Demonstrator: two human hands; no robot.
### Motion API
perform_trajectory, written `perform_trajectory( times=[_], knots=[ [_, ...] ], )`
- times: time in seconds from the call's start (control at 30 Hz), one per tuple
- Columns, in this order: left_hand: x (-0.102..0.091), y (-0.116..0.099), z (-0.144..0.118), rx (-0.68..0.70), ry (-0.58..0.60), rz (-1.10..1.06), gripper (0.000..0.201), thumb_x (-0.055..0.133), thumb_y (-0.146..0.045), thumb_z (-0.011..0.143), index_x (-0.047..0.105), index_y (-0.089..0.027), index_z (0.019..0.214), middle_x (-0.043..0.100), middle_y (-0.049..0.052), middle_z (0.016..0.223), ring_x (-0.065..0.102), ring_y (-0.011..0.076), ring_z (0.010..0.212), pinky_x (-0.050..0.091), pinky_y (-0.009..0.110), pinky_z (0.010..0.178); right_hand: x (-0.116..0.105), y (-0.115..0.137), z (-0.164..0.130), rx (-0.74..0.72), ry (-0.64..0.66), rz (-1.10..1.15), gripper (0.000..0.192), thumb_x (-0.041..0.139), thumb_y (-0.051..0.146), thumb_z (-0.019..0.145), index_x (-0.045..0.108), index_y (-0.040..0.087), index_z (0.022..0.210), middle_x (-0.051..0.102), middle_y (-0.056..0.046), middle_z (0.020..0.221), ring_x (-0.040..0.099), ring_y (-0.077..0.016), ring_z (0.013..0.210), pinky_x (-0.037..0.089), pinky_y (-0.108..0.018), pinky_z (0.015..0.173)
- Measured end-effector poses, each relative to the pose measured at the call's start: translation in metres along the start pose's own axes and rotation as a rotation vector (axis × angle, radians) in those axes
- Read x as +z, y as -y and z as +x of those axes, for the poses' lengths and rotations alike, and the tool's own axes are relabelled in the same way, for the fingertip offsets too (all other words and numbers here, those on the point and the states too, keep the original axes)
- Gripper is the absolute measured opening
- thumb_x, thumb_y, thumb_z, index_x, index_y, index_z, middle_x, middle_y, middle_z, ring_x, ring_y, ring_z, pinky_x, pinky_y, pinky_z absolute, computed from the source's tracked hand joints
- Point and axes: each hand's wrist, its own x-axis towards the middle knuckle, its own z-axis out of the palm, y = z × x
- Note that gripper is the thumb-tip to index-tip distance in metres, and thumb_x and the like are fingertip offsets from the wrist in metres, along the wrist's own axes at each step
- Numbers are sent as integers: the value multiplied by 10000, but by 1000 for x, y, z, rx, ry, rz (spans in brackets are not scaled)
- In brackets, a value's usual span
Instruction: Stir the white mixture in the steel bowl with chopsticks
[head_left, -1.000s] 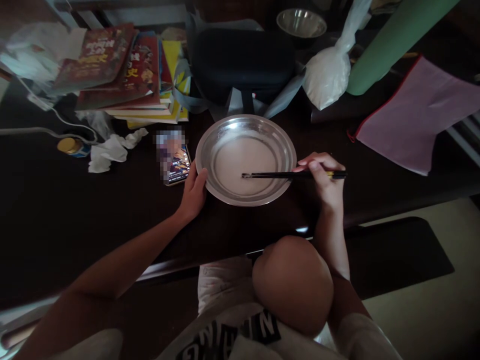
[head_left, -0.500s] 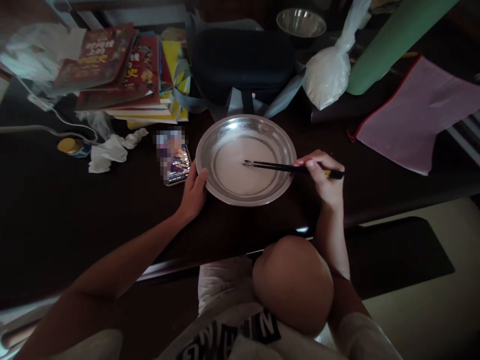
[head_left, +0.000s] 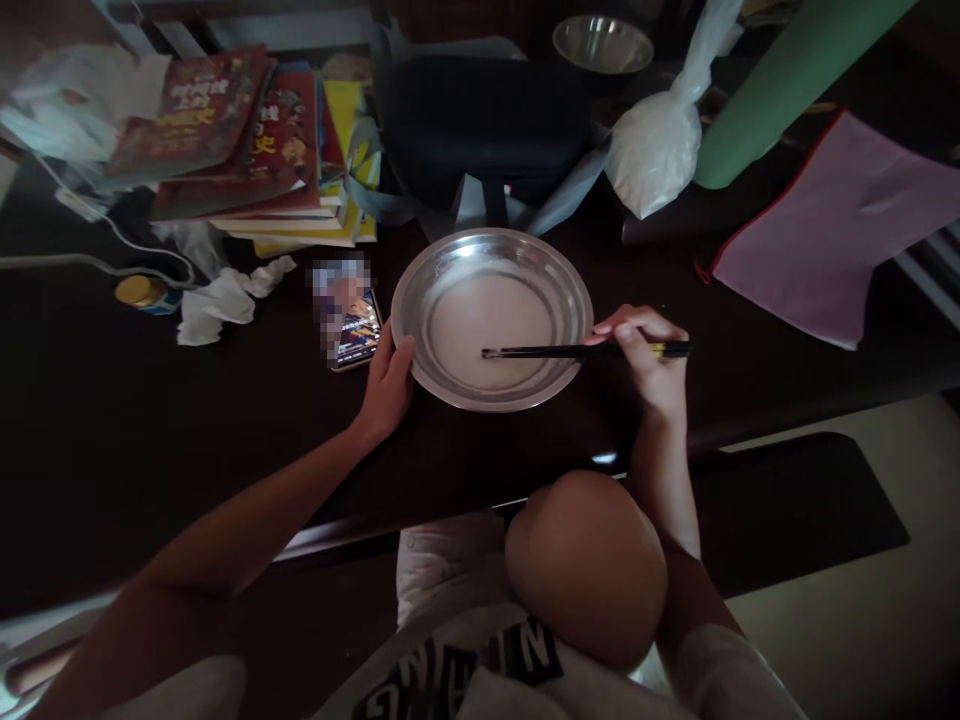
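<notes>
A round, shallow metal basin (head_left: pixel 416 355) stands on the dark table with a whitish substance (head_left: pixel 487 310) spread over its bottom. My left hand (head_left: pixel 388 385) grips the basin's left rim, thumb on top and the other fingers mostly hidden under its side. In my right hand (head_left: pixel 649 350) is a pair of black chopsticks (head_left: pixel 547 351), closed round near their yellow-marked ends. They reach over the right rim, and their tips lie in the whitish substance near the basin's middle. Whether it is liquid or powder I cannot tell.
Left of the basin lies a lit phone (head_left: pixel 356 325), with crumpled tissue (head_left: pixel 217 305) and a small yellow-lidded jar (head_left: pixel 146 293) farther left. Behind are stacked books (head_left: pixel 247 150), a dark bag (head_left: pixel 487 120), a tied plastic bag (head_left: pixel 652 150) and a metal bowl (head_left: pixel 600 50). A purple cloth pouch (head_left: pixel 832 235) lies right.
The chopsticks' tips have moved slightly toward me within the basin, and the sticks now lie more level across the view. My left hand and the basin have stayed in place.
</notes>
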Motion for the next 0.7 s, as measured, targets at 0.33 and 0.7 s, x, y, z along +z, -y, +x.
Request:
perform_trajectory(
  times=[0.33,0.7],
  knots=[
    [0,1,0,-6,-1,11,538,552,-583,945,534,-307,1407,614,66,1409,562,284,1335,446,485,1155,0,2,0,29,6,-30,209,652,428,924,749,261,842,753,22,785,740,-156,708,588,-331,694],
    [-2,2,-1,9,7,10,523,543,-578,955,537,-312,1405,613,68,1420,552,284,1354,431,499,1169,1,2,0,12,47,-19,142,674,395,917,759,292,869,761,25,809,743,-166,769,587,-340,729]
  ],
)
